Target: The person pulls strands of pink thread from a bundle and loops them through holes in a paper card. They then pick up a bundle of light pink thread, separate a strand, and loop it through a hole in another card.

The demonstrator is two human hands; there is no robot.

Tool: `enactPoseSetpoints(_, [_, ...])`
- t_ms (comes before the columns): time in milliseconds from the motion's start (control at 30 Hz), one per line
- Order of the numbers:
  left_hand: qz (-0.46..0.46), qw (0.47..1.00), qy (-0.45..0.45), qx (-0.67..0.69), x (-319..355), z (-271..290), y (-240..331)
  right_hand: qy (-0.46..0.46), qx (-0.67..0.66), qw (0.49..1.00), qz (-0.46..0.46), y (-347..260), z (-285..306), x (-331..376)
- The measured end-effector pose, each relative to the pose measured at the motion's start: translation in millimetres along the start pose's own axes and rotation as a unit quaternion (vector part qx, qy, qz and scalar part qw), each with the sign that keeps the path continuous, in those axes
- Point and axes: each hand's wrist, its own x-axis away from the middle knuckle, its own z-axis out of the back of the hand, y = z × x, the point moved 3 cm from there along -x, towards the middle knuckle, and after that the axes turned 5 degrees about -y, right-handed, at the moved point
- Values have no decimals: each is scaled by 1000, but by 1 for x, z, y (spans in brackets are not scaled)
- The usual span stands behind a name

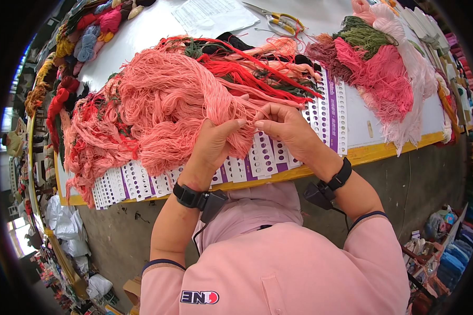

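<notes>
Likely light and soft, the salmon-pink thread hank point(165, 102) suits right-end gripping: left hand point(216, 137) cups it, right hand point(287, 127) pinches strands.

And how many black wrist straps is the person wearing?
2: one strap around the left wrist, another band around the right wrist. No others show.

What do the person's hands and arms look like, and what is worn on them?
The left hand and the right hand wear no gloves. The left wrist has a black strap carrying a dark, angular box with a thin black cable; the right wrist has a similar set. The short pink sleeves end in a dark blue edge.
</notes>
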Motion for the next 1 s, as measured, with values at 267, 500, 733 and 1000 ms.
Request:
enactPoseSetpoints(267, [6,1000,26,16,4,0,-1,19,-26,999,-6,3,3,-2])
enactPoseSetpoints(500, [5,999,41,-1,4,1,-3,16,-27,1000,2,1,-8,-16])
enactPoseSetpoints(733, [19,998,51,-2,0,0,0,25,-118,992,-40,-4,2,-15])
enactPoseSetpoints(1000, [46,997,48,47,-3,10,-2,-2,35,999,-30,-1,-2,-8])
